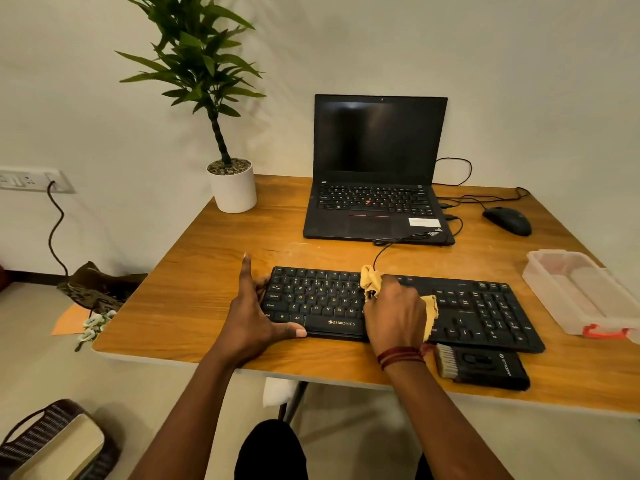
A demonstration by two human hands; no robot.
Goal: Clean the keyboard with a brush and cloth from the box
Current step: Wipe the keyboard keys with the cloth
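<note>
A black keyboard (pixel 478 306) lies across the front of the wooden table (pixel 214 271). My left hand (pixel 256 317) clamps its left end, thumb on the front edge and fingers at the back corner. My right hand (pixel 394 313) presses a crumpled yellow cloth (pixel 371 280) onto the middle keys; part of the cloth sticks out by my wrist. A brush (pixel 446 364) with pale bristles and a black handle rests on the table just in front of the keyboard, right of my wrist. The clear plastic box (pixel 585 296) with a red latch stands open at the right edge.
An open black laptop (pixel 377 174) sits behind the keyboard, its cables trailing to a black mouse (pixel 508 220) at the back right. A potted plant in a white pot (pixel 233 187) stands at the back left corner. A basket (pixel 52 441) is on the floor.
</note>
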